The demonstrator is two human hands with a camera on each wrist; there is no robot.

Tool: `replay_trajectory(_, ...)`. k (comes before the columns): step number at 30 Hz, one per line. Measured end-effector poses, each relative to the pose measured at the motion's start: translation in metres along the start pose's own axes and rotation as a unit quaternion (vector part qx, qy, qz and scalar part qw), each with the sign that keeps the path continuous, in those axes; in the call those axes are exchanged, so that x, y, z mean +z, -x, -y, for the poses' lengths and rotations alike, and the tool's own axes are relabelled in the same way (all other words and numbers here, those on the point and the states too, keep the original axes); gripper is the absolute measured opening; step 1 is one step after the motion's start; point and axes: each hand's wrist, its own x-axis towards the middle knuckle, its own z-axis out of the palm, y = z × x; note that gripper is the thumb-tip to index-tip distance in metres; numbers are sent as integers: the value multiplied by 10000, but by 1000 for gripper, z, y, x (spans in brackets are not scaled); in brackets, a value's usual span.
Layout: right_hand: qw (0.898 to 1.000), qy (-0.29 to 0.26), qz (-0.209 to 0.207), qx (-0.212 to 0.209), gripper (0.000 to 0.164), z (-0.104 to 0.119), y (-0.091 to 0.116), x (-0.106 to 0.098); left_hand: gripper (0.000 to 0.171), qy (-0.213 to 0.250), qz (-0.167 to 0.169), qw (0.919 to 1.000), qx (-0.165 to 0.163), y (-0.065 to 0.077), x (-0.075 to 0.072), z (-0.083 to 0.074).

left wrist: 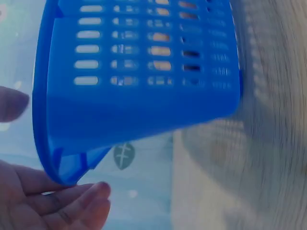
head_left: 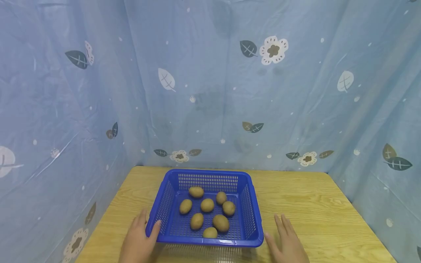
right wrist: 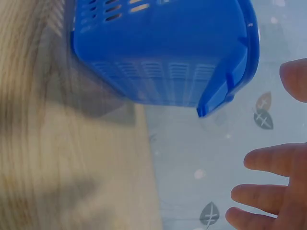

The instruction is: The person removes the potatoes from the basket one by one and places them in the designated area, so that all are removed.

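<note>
A blue plastic basket (head_left: pixel 236 242) with slotted walls stands on the wooden table. Several brown oval pieces (head_left: pixel 207 205) lie apart on its floor; whether they are potatoes or kiwis I cannot tell. My left hand (head_left: pixel 138 239) is at the basket's front left corner, thumb over the rim in the head view. The left wrist view has the thumb apart from the rim and the loosely bent fingers (left wrist: pixel 88 206) close under it; contact is unclear. To the right of the basket, my right hand (head_left: pixel 287 241) has its fingers spread, clear of the rim in the right wrist view.
The wood-grain table (head_left: pixel 296 197) extends on both sides of the basket. Behind it and along the sides hangs a blue curtain (head_left: pixel 204 109) printed with leaves and flowers.
</note>
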Motion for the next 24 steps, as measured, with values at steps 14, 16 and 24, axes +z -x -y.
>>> replay_trajectory(14, 9961, -487, 411, 603, 71, -14, -1, -7, 48, 1993, 556, 9720, -1112, -20, 5, 8)
replay_trajectory(16, 9958, -532, 386, 643, 71, -14, -2, -6, 45, 2153, 619, 9671, -1202, -21, 3, 10)
replay_trajectory(24, 9940, -929, 99, 573, 63, -2, -7, -6, 38, 2766, 617, 9501, -1302, -23, 4, 15)
